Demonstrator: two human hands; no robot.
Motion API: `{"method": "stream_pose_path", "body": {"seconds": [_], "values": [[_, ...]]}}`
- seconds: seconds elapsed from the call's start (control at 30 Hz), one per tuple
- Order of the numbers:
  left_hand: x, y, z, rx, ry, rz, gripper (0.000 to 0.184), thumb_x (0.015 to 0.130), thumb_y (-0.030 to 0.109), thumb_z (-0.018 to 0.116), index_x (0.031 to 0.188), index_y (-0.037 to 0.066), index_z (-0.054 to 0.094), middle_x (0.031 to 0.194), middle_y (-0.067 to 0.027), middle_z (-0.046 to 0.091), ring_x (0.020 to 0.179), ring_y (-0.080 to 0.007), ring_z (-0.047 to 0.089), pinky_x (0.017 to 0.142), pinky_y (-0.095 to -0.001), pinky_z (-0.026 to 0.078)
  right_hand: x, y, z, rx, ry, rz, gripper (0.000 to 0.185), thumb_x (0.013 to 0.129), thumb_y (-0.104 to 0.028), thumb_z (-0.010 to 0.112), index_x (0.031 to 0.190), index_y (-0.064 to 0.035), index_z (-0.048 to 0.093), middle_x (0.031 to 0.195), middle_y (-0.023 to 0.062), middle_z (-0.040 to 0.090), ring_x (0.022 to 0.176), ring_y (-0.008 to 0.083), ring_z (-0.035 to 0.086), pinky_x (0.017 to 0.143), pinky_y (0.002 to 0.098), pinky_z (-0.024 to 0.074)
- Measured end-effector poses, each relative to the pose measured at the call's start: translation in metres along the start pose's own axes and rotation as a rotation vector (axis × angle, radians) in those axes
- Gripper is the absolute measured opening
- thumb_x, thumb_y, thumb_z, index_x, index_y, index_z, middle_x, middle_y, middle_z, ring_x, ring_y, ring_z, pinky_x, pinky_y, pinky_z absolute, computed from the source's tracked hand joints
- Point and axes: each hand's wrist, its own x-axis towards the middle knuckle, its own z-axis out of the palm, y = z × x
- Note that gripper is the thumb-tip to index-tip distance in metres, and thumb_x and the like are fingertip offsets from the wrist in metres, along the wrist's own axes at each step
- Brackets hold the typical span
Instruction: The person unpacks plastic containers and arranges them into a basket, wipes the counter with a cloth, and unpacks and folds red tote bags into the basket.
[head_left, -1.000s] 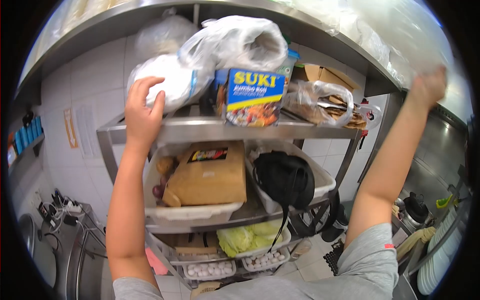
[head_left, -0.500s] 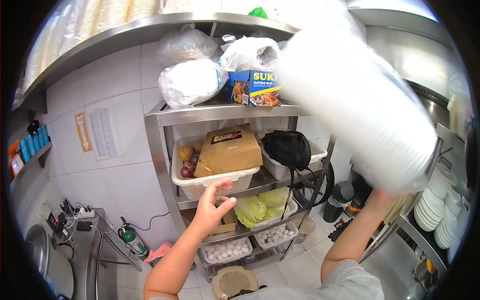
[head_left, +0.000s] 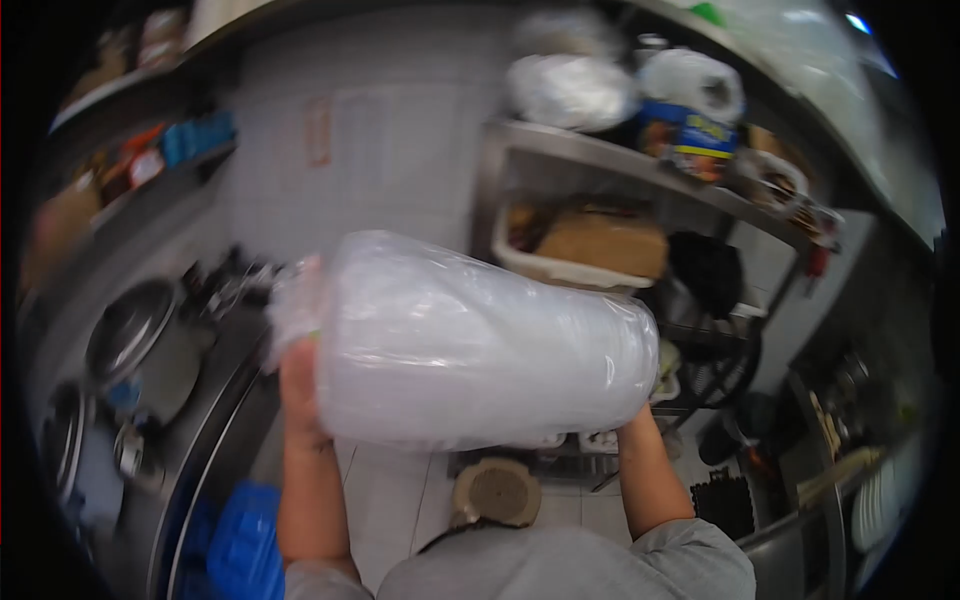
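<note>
A long stack of white containers in clear plastic wrap (head_left: 480,350) lies sideways across the middle of the view, in front of my chest. My left hand (head_left: 303,375) grips its wide left end, with part of the fingers behind loose plastic. At the narrower right end, my right hand (head_left: 637,418) supports the stack from below and behind; its fingers are mostly hidden by the bundle. Both forearms reach up from the bottom edge.
A metal rack (head_left: 640,165) behind holds a blue foil box (head_left: 705,140), plastic bags and a cardboard package (head_left: 603,243). Large lidded pots (head_left: 135,325) stand at left. A blue crate (head_left: 248,545) is lower left, a round stool (head_left: 497,492) below.
The wrapped stack has come down from the upper right to the centre and turned nearly level. My left hand has taken hold of its left end. The view has swung left.
</note>
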Motion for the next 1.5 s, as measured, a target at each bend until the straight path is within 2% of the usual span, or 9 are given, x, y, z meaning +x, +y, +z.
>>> {"method": "stream_pose_path", "body": {"seconds": [0.1, 0.2, 0.3, 0.5, 0.57, 0.8, 0.97, 1.2, 1.5], "values": [[-0.015, 0.016, 0.017, 0.185, 0.116, 0.105, 0.041, 0.089, 0.008, 0.059, 0.127, -0.004, 0.05, 0.129, -0.0129, 0.055, 0.121, -0.021, 0.05, 0.102, -0.0337, 0.037, 0.013, 0.073, 0.0, -0.087, 0.016, 0.263, 0.042, 0.095, -0.026, 0.049, 0.13, -0.0035, 0.049, 0.124, 0.0136, 0.056, 0.109, 0.0244, 0.056, 0.091, 0.0393, 0.0472], [-0.041, 0.013, -0.008, 0.727, 0.225, 0.434, 0.026, 0.087, 0.003, 0.058, 0.112, -0.003, 0.06, 0.112, -0.0118, 0.064, 0.11, -0.0206, 0.056, 0.095, -0.0342, 0.043, 0.019, 0.141, -0.01, -0.23, 0.12, 0.453, 0.038, 0.094, -0.023, 0.051, 0.128, -0.0048, 0.053, 0.118, 0.0119, 0.06, 0.102, 0.0224, 0.061, 0.085, 0.0366, 0.0511], [-0.081, 0.023, -0.022, 0.973, 0.366, 0.224, 0.018, 0.079, -0.002, 0.06, 0.097, -0.001, 0.064, 0.095, -0.0122, 0.066, 0.095, -0.0229, 0.062, 0.085, -0.0356, 0.048, 0.031, 0.157, -0.003, -0.611, 0.115, 0.201, 0.039, 0.085, -0.01, 0.059, 0.124, -0.0052, 0.054, 0.113, 0.005, 0.056, 0.091, 0.0116, 0.053, 0.076, 0.0258, 0.044], [-0.137, -0.035, -0.018, 1.353, 0.232, 0.221, 0.029, 0.067, -0.004, 0.062, 0.094, 0.004, 0.068, 0.09, -0.0105, 0.063, 0.084, -0.0271, 0.062, 0.075, -0.0318, 0.05, -0.007, 0.187, 0.126, -0.905, -1.101, -0.097, 0.066, 0.075, -0.017, 0.071, 0.135, -0.0027, 0.045, 0.137, 0.013, 0.046, 0.127, 0.0248, 0.043, 0.104, 0.0379, 0.0342], [-0.148, -0.023, -0.001, 1.354, 0.304, 0.304, 0.031, 0.065, -0.008, 0.059, 0.093, 0.004, 0.066, 0.092, -0.0089, 0.06, 0.084, -0.0284, 0.06, 0.075, -0.0353, 0.049, -0.018, 0.251, 0.118, -0.826, -1.261, -0.185, 0.049, 0.08, -0.028, 0.069, 0.12, -0.0008, 0.057, 0.124, 0.0165, 0.056, 0.119, 0.0287, 0.051, 0.099, 0.0382, 0.0385], [-0.24, 0.062, 0.015, 1.876, 0.754, -0.313, 0.05, 0.073, 0.021, 0.074, 0.118, 0.007, 0.058, 0.115, -0.0117, 0.054, 0.106, -0.0305, 0.048, 0.091, -0.0396, 0.037, -0.107, 0.3, 0.207, -0.376, -1.27, 0.088, 0.018, 0.09, -0.016, 0.059, 0.091, 0.0026, 0.062, 0.091, 0.0166, 0.066, 0.086, 0.0274, 0.064, 0.08, 0.0343, 0.0492], [-0.322, 0.112, 0.04, 1.859, 0.781, -0.241, 0.031, 0.076, 0.02, 0.068, 0.102, 0.005, 0.062, 0.106, -0.0085, 0.057, 0.1, -0.028, 0.05, 0.086, -0.0388, 0.04, -0.176, 0.314, 0.269, -0.256, -1.625, -0.231, 0.005, 0.086, -0.005, 0.058, 0.085, -0.001, 0.061, 0.074, 0.013, 0.061, 0.063, 0.0276, 0.059, 0.059, 0.033, 0.0469], [-0.415, 0.218, 0.056, 2.056, 0.587, -0.342, 0.02, 0.075, 0.022, 0.071, 0.07, 0.008, 0.058, 0.076, -0.0019, 0.053, 0.079, -0.02, 0.052, 0.071, -0.0338, 0.042, -0.28, 0.332, 0.363, 0.103, -2.165, -0.28, 0.006, 0.08, -0.006, 0.066, 0.084, -0.0027, 0.061, 0.067, 0.0101, 0.06, 0.06, 0.0266, 0.058, 0.057, 0.0345, 0.0459], [-0.48, 0.304, 0.134, 2.38, 0.785, -0.58, 0.04, 0.072, 0.037, 0.074, 0.052, 0.013, 0.051, 0.056, 0.0015, 0.044, 0.062, -0.0173, 0.05, 0.055, -0.0276, 0.039, -0.341, 0.344, 0.456, 0.366, -2.594, -0.491, 0.03, 0.077, -0.034, 0.073, 0.069, -0.0105, 0.057, 0.057, 0.0012, 0.048, 0.051, 0.0193, 0.048, 0.051, 0.0307, 0.0387]]}}
